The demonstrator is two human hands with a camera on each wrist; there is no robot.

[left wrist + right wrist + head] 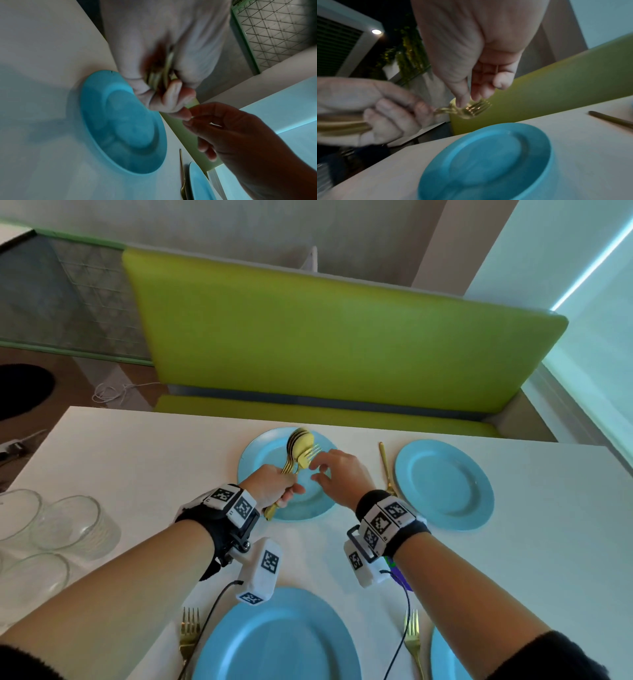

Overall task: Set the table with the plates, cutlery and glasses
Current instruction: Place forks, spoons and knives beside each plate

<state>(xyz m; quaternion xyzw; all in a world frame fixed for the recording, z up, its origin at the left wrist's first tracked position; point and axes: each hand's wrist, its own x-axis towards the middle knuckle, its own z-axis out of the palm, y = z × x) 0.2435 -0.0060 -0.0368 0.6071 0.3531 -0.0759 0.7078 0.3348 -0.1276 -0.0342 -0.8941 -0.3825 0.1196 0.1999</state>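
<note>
My left hand grips a bundle of gold cutlery, spoons with a fork, by the handles. The bundle is held tilted above the far-left blue plate. My right hand is at the bundle's head end, with thumb and forefinger slightly apart beside the fork's tines. In the right wrist view the thumb tip overlaps the fork's neck. A second blue plate lies to the far right, with a gold piece of cutlery to its left. Two more blue plates lie near me, each with a gold fork on its left.
Several clear glasses stand at the white table's left edge. A green bench runs along the far side of the table. A window wall is on the right. Cables from the wrist cameras trail over the near plate.
</note>
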